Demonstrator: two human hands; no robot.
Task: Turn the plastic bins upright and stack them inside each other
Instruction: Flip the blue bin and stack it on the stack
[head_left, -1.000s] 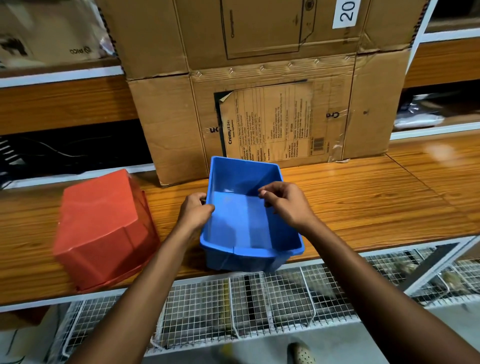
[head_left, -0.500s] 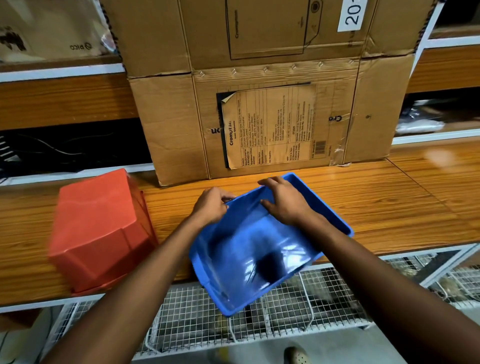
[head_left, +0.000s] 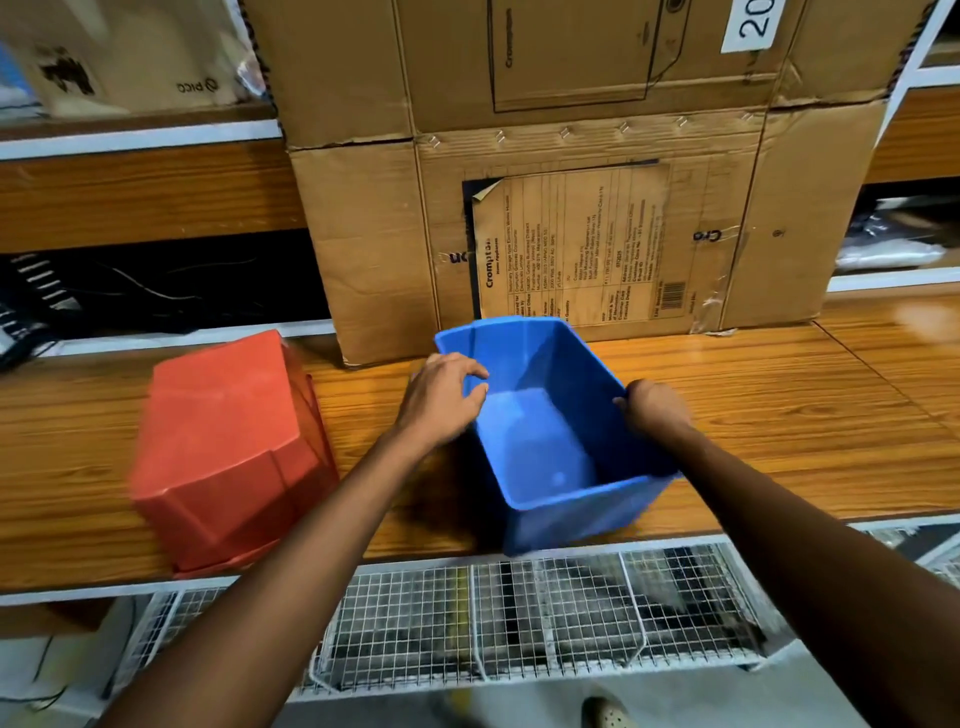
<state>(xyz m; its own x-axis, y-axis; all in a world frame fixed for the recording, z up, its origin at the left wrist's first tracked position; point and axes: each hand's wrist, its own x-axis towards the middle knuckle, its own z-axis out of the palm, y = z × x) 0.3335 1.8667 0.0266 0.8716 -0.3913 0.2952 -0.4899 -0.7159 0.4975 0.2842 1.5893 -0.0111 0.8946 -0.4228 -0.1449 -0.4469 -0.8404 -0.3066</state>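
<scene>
Left grip (head_left: 441, 400) and right grip (head_left: 655, 410) hold blue bin (head_left: 545, 452) between them.

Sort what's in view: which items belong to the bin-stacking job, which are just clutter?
Job: blue bin, upright, gripped by left hand and right hand; red bin, upside down.
Lying about: cardboard boxes behind, wire baskets below, wooden shelf.
</scene>
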